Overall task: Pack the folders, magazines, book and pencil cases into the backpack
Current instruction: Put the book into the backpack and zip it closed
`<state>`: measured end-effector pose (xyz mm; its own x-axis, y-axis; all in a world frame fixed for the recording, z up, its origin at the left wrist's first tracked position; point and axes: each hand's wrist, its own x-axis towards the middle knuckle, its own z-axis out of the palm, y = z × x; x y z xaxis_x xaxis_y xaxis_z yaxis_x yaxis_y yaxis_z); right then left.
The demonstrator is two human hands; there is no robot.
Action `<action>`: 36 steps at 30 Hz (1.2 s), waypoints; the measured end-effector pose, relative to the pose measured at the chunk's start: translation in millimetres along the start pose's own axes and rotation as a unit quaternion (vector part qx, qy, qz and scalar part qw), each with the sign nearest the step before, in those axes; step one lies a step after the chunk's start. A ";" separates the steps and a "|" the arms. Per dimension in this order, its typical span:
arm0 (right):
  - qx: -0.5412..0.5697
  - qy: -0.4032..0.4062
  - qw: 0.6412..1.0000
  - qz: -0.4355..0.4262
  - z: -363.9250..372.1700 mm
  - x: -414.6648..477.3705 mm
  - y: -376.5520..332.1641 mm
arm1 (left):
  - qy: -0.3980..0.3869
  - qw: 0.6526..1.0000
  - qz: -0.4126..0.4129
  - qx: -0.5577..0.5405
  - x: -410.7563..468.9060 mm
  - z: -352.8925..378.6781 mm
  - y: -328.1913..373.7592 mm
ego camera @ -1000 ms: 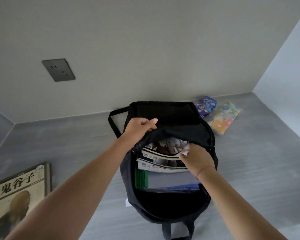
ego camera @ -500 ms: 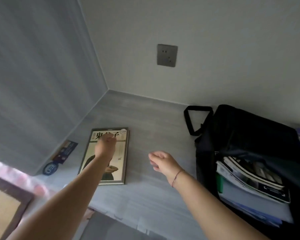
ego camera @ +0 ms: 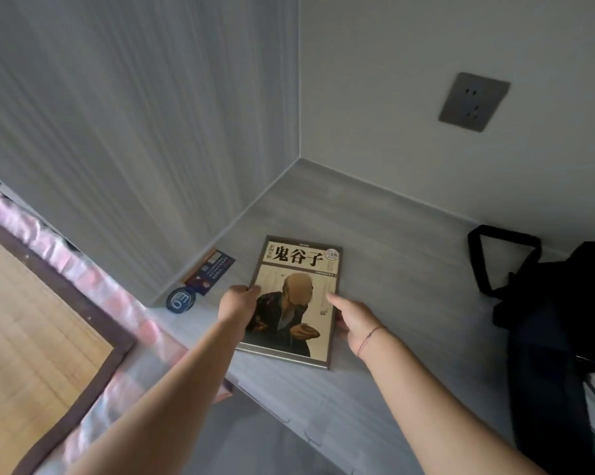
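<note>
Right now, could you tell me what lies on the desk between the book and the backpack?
Only bare grey desk between the book and the backpack, in the head view.

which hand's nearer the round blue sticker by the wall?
Left. The left hand grips the book's left edge, beside the round blue sticker; the right hand is at the book's far edge.

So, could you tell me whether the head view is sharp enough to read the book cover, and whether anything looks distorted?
Head view: the book cover title is sharp and legible; the pink bedding at the left is smeared; wall lines bow from the wide lens; lighting is soft, without glare.
</note>
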<state>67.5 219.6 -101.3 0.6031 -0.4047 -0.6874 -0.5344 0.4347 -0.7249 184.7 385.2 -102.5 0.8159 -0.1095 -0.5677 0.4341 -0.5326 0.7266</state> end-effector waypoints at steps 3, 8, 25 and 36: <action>0.047 0.004 0.998 0.032 -0.2 3.7 -3.5 | -0.002 0.998 -0.036 -0.049 4.1 -3.1 4.4; 0.046 0.000 0.998 0.045 -2.7 11.2 -2.2 | -0.083 0.986 -0.109 -0.092 7.7 -0.4 13.8; 0.067 0.030 0.970 -0.231 -174.8 -102.9 -49.1 | -0.204 0.975 0.022 -0.087 -99.6 134.2 113.4; 0.191 0.156 0.935 -0.255 -353.8 -215.7 16.6 | -0.363 0.920 0.147 0.016 -230.4 288.4 146.7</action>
<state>-281.0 29.5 18.7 0.4873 -0.8271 -0.2802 0.0614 0.3525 -0.9338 -49.8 90.3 23.3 0.4210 -0.7785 -0.4655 0.2136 -0.4137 0.8850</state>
